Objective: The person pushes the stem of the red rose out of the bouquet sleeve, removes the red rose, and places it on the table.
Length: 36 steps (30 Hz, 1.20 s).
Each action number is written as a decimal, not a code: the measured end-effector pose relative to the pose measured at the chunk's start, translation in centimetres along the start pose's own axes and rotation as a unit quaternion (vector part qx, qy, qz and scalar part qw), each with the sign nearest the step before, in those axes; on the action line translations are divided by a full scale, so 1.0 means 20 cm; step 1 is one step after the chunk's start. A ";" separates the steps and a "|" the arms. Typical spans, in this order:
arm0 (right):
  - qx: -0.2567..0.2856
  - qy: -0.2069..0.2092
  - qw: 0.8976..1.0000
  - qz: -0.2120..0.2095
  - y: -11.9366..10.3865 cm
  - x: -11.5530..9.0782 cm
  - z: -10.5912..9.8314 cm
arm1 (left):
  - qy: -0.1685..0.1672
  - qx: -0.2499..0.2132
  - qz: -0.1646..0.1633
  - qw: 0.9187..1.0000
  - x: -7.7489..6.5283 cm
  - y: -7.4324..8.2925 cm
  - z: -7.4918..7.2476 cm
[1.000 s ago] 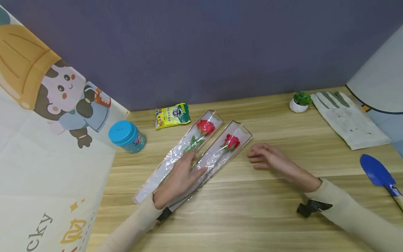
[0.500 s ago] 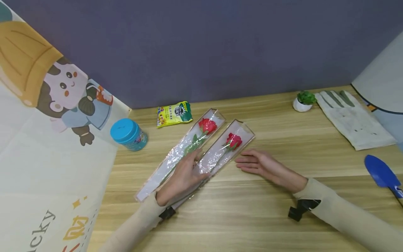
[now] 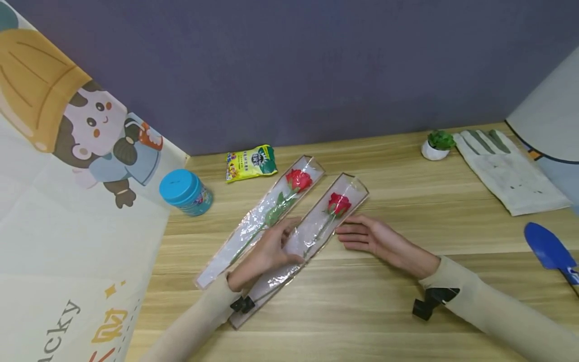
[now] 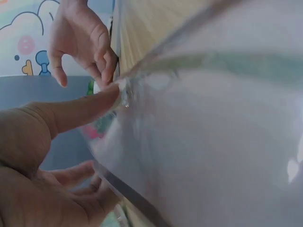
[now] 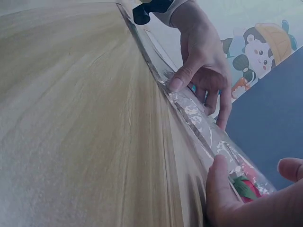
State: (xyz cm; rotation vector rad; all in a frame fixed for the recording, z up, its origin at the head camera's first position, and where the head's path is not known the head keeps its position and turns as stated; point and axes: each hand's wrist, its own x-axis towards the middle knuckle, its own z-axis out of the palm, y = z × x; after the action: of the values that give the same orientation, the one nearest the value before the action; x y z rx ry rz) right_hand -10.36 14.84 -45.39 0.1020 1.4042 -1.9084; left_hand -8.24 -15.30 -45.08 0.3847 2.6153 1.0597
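While the left hand [image 3: 270, 251] grips the nearer wrapped rose [image 3: 312, 236] across its width, thumb on one edge and fingers round the other, the right hand [image 3: 382, 241] holds nothing, its fingers loosely extended just beside the wrap below the red bloom [image 3: 339, 204]; contact there cannot be told; the item is situated slantwise over the wooden table [image 3: 371, 311], bloom end uppermost in the head view, with the second wrapped rose [image 3: 260, 221] alongside to its left; whether its whole length rests on the wood is not clear; assessment: thin film would likely crease or slip under a hard pinch, so the left grip should be light and bear on both edges; the right hand would best support the bloom end by its edge, keeping fingertips off the petals; left fingers lie close to the second wrapped rose, hence care against dragging it is advised
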 end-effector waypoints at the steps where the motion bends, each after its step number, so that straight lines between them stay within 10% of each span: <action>1: -0.004 0.002 1.000 0.000 0.00 0.00 0.00 | -0.004 -0.002 0.007 1.000 0.00 0.00 0.00; 8: -0.041 0.039 0.998 -0.035 0.00 -0.03 0.03 | -0.015 -0.065 0.034 0.997 0.02 0.01 0.03; 21: -0.067 0.127 0.976 -0.166 0.02 -0.02 0.10 | -0.010 -0.242 0.080 0.967 0.09 0.13 0.12; 36: -0.019 0.179 0.962 -0.205 -0.02 -0.01 0.12 | -0.003 -0.290 0.063 0.955 0.09 0.21 0.16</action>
State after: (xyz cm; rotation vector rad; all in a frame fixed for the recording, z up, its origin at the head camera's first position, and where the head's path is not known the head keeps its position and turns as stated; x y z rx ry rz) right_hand -9.64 12.92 -44.03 0.1544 1.8140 -2.2820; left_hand -8.20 -9.64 -44.58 0.4093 2.1522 1.7836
